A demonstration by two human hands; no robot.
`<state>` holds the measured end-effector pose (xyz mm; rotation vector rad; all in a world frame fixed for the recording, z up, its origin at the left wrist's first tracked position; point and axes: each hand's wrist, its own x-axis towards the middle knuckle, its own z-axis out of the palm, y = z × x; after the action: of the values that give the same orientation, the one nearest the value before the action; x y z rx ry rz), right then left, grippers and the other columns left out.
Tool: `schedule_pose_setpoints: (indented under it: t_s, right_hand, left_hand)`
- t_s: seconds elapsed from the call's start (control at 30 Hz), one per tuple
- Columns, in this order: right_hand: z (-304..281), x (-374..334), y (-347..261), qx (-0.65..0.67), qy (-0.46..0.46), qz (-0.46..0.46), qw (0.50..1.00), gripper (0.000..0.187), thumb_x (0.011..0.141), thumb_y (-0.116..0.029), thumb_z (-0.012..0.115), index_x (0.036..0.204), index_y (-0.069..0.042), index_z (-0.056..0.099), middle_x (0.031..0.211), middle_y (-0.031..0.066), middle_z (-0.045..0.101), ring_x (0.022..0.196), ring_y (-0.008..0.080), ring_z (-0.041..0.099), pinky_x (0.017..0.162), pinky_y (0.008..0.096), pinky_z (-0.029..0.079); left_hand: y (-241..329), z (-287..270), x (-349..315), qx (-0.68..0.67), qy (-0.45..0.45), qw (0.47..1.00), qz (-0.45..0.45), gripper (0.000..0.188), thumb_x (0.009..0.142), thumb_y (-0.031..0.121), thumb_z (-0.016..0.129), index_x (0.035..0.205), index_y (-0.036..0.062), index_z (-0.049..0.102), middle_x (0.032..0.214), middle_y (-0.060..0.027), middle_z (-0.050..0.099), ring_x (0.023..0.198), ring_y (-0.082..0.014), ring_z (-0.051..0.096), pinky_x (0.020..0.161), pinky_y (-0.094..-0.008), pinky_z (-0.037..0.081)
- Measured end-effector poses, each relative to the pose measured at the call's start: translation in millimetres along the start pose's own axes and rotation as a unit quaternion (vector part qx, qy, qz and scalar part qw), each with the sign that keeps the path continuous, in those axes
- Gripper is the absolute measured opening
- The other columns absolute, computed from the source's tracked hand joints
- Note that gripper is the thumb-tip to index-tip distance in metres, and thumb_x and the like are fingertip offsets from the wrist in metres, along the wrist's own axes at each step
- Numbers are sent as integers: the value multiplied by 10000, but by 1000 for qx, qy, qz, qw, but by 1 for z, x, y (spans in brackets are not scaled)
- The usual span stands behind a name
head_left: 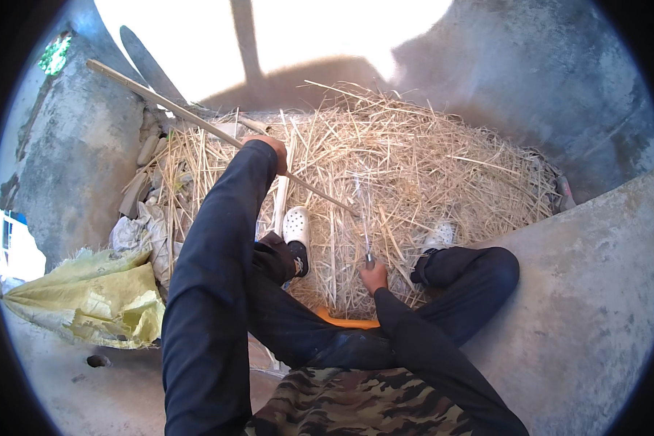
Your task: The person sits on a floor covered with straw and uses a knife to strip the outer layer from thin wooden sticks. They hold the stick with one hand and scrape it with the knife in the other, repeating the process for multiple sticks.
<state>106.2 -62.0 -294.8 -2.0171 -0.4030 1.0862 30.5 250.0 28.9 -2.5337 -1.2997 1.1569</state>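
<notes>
My left hand (276, 151) is closed around a long, thin bamboo stick (178, 110). The stick slants from the far left down toward the middle, where its near end hangs by the knife. In my right hand (374, 277) is the dark handle of a knife (366, 231). Its bright, glare-blurred blade points away from me, close to the stick's tip; whether the two touch I cannot tell. Under both lies a heap of pale straw-like strips and shavings (443, 163).
A torn yellow woven sack (102, 298) lies at the left, near stones (149, 149) and crumpled pale sheeting (144, 231). Grey concrete walls (545, 87) stand around the heap. My feet in white clogs (296, 224) rest on the shavings, and something orange (345, 320) shows beneath me.
</notes>
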Motion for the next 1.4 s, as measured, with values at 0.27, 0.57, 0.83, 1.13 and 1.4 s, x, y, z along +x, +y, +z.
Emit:
schedule_pose_setpoints:
  t_s: [0.27,0.57,0.83,1.13,1.4]
  right_hand:
    - [-15,-12,-20,-73,-12,53,996,262,754,-134,571,936,50,606,767,204,606,662,288,638,615,396,486]
    - [-8,-8,-3,-109,-33,28,993,316,714,-186,628,955,18,612,788,222,642,787,364,649,684,411,488]
    - [-8,6,-1,-88,-1,26,996,318,709,-192,643,943,23,638,912,247,654,898,376,643,740,411,494]
    - [-13,13,40,-201,-2,8,980,320,736,-163,612,953,72,595,847,234,644,750,340,659,676,397,506]
    - [-13,-7,9,-60,-43,83,994,284,770,-150,589,926,87,567,710,188,596,518,288,595,430,429,444]
  left_hand:
    - [-13,10,26,-29,-33,999,-4,358,684,356,726,996,180,724,1031,-79,685,942,-258,658,802,-400,517]
    - [-14,5,16,-23,-51,998,19,518,702,443,736,1037,50,688,1037,-134,675,978,-282,640,824,-382,510]
    - [-16,10,26,-23,-43,998,33,523,688,448,757,1032,59,694,1040,-134,674,969,-287,642,834,-384,507]
    - [7,-7,25,-3,-35,999,14,466,703,405,744,1030,76,701,1064,-120,671,995,-276,636,835,-398,503]
    - [17,-18,9,32,-9,999,1,477,705,414,740,1080,124,687,1059,-87,680,1001,-274,642,842,-418,493]
